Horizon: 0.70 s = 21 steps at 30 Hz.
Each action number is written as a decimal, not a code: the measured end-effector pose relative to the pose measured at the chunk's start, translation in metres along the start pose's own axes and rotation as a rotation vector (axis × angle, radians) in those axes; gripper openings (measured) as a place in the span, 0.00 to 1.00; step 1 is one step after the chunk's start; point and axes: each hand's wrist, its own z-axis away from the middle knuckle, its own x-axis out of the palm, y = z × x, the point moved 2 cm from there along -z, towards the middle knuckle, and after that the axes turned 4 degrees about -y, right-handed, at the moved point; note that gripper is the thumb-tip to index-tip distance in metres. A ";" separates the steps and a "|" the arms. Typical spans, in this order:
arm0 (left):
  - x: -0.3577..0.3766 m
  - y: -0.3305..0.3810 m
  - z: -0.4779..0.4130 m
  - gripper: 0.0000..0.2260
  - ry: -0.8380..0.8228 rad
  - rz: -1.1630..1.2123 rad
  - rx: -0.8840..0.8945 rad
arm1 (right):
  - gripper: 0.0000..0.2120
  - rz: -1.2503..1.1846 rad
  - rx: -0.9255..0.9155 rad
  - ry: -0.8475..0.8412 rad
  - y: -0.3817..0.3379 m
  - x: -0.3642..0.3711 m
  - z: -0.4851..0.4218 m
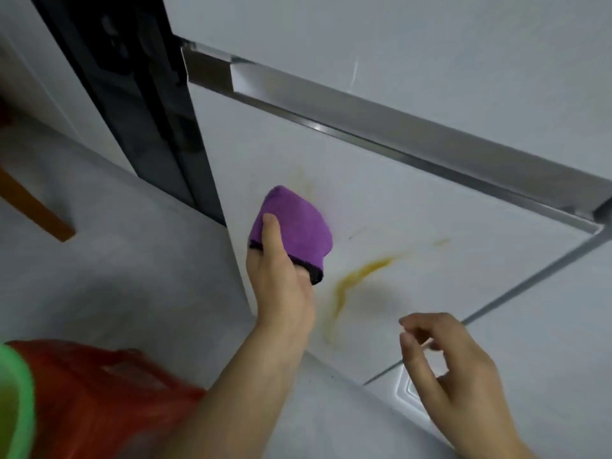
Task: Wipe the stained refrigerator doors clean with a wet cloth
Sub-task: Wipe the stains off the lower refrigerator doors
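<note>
The white refrigerator door (414,210) fills the middle of the view, seen from above at a slant. A yellow-brown stain (351,279) runs down it, with fainter smears above near the cloth and to the right. My left hand (281,279) grips a folded purple cloth (298,226) with a dark edge and holds it against the door, up and left of the main stain. My right hand (450,362) hovers in front of the door's lower part, fingers loosely curled, holding nothing.
A metal handle strip (397,127) crosses the door's top edge, with the upper door (397,38) above it. A red bag (99,392) and a green rim (16,402) sit at lower left on the grey floor. A wooden leg (33,207) stands left.
</note>
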 end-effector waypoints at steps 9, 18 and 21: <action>0.038 -0.100 -0.018 0.18 -0.665 -0.761 1.670 | 0.08 0.606 -0.620 0.617 0.071 0.010 -0.027; 0.036 -0.077 -0.014 0.30 -0.322 -1.241 2.160 | 0.20 0.881 -0.483 0.738 0.095 0.006 -0.012; 0.036 -0.046 -0.013 0.28 -0.453 -1.093 2.398 | 0.20 0.979 -0.497 0.749 0.077 -0.013 -0.018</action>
